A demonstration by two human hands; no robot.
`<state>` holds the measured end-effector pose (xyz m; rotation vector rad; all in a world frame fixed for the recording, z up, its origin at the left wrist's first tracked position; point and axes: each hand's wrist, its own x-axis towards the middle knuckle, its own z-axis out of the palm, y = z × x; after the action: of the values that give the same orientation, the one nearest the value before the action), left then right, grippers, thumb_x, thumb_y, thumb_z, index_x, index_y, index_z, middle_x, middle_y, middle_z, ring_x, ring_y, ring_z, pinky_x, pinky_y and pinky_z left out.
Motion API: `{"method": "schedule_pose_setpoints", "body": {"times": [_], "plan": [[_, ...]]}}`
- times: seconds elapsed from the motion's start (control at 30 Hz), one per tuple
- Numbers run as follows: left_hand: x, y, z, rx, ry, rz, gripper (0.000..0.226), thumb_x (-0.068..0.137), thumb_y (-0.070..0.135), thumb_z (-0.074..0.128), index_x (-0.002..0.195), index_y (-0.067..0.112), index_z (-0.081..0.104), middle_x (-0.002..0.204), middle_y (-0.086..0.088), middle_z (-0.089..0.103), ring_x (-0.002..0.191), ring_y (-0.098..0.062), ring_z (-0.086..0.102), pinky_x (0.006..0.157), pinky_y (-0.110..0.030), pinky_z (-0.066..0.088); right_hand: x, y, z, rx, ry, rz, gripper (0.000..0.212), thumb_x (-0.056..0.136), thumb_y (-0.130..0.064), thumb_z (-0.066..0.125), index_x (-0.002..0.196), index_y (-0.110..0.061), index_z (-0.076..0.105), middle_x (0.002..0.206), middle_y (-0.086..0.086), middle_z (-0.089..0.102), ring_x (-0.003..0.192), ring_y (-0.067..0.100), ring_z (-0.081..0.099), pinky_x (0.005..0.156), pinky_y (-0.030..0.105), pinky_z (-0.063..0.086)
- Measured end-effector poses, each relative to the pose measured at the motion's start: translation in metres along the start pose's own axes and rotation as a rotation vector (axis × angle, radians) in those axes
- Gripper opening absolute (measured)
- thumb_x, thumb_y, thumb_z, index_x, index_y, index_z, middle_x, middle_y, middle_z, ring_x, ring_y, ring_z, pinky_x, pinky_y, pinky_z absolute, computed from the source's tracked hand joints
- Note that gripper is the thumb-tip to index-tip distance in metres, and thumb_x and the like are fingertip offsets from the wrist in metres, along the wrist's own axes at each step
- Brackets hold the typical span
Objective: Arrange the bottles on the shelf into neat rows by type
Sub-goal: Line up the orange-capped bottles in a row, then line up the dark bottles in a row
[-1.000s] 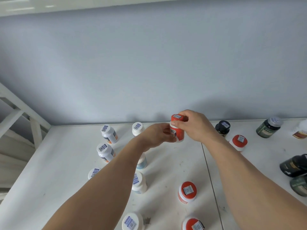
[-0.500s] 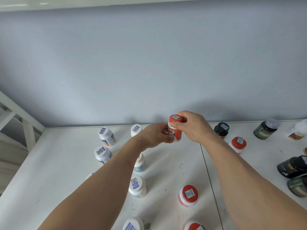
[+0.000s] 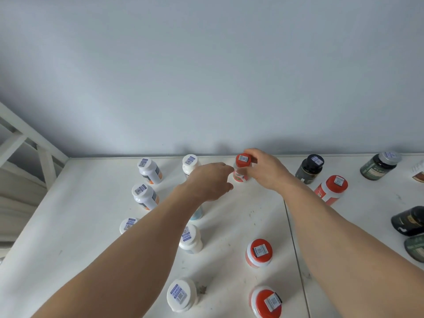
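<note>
Your right hand (image 3: 263,169) grips the small red-capped plastic bottle (image 3: 242,167), standing upright on the white shelf (image 3: 75,226) near the grey back wall (image 3: 206,76). Your left hand (image 3: 210,181) hovers just beside it, fingers loosely curled, holding nothing.

Left hand (image 3: 210,180) has released red-capped bottle (image 3: 242,167).
</note>
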<state>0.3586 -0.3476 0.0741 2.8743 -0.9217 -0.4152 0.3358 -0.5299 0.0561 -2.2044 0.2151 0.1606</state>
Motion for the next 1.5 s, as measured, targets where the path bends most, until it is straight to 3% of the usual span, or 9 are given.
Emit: {"method": "schedule_pose_setpoints", "body": {"times": [0.1,0.27,0.4,0.53,0.67,0.83,1.0,1.13,1.5], "plan": [[-0.011,0.006,-0.004,0.057,0.074,0.015,0.044,0.092,0.042,0.051,0.133,0.026,0.049,0.129,0.003,0.056,0.118,-0.021,0.053,0.086,-0.037,0.047,-0.008,-0.005,-0.006,-0.120,0.027,-0.030,0.065,0.077,-0.042,0.075,0.134,-0.024,0.049,0.133,-0.006,0.051,0.123,0.014,0.047,0.090,0.028,0.036],[-0.033,0.022,-0.014,0.150,0.222,0.032,0.037,0.093,0.042,0.048,0.126,0.025,0.054,0.122,0.005,0.061,0.111,-0.021,0.058,0.076,-0.034,0.046,-0.044,-0.016,-0.013,-0.398,0.141,-0.184,0.030,0.091,-0.034,0.058,0.118,-0.022,0.063,0.119,0.001,0.060,0.106,0.024,0.056,0.082,0.036,0.045],[-0.057,0.042,-0.019,0.206,0.286,0.089,0.034,0.093,0.040,0.047,0.122,0.025,0.056,0.116,0.004,0.063,0.104,-0.024,0.061,0.072,-0.032,0.046,-0.085,-0.019,-0.015,-0.602,0.119,-0.271,0.026,0.095,-0.036,0.050,0.110,-0.021,0.064,0.110,0.003,0.065,0.098,0.027,0.060,0.074,0.035,0.046],[-0.083,0.066,-0.024,0.252,0.294,0.135,0.035,0.094,0.040,0.047,0.124,0.025,0.056,0.119,0.003,0.063,0.105,-0.024,0.060,0.076,-0.035,0.049,-0.128,-0.022,-0.020,-0.683,0.121,-0.261,0.032,0.097,-0.039,0.045,0.121,-0.025,0.061,0.119,0.001,0.062,0.104,0.026,0.059,0.079,0.035,0.048],[-0.116,0.092,-0.021,0.280,0.347,0.195,0.035,0.094,0.041,0.047,0.122,0.021,0.058,0.116,0.002,0.064,0.099,-0.026,0.062,0.066,-0.034,0.044,-0.179,-0.025,-0.026,-0.698,0.187,-0.229,0.033,0.098,-0.038,0.045,0.123,-0.025,0.061,0.124,-0.002,0.060,0.103,0.024,0.060,0.077,0.034,0.048],[-0.167,0.125,-0.005,0.211,0.361,0.225,0.036,0.095,0.041,0.045,0.120,0.019,0.059,0.118,0.000,0.063,0.104,-0.027,0.060,0.077,-0.035,0.049,-0.249,-0.021,-0.032,-0.680,0.243,-0.195,0.031,0.097,-0.038,0.046,0.120,-0.023,0.062,0.125,-0.001,0.059,0.107,0.025,0.056,0.079,0.035,0.044],[-0.210,0.165,0.011,0.192,0.389,0.303,0.036,0.095,0.042,0.045,0.121,0.021,0.058,0.115,0.000,0.063,0.102,-0.025,0.059,0.069,-0.030,0.040,-0.309,-0.006,-0.045,-0.603,0.328,-0.208,0.033,0.095,-0.040,0.051,0.121,-0.023,0.061,0.125,-0.004,0.060,0.106,0.021,0.056,0.080,0.032,0.042],[-0.231,0.192,0.028,0.126,0.375,0.313,0.036,0.094,0.043,0.047,0.119,0.020,0.058,0.120,0.000,0.062,0.105,-0.024,0.058,0.074,-0.032,0.047,-0.351,0.020,-0.059,-0.511,0.358,-0.179,0.041,0.092,-0.048,0.051,0.125,-0.025,0.059,0.127,-0.007,0.058,0.108,0.017,0.056,0.080,0.029,0.040],[-0.245,0.276,0.104,-0.017,0.254,0.161,0.042,0.093,0.046,0.047,0.128,0.024,0.054,0.127,0.003,0.060,0.113,-0.022,0.056,0.084,-0.037,0.051,-0.422,0.132,-0.089,-0.367,0.199,-0.077,0.062,0.083,-0.060,0.058,0.135,-0.027,0.050,0.139,-0.010,0.049,0.125,0.010,0.045,0.094,0.023,0.034]]}}
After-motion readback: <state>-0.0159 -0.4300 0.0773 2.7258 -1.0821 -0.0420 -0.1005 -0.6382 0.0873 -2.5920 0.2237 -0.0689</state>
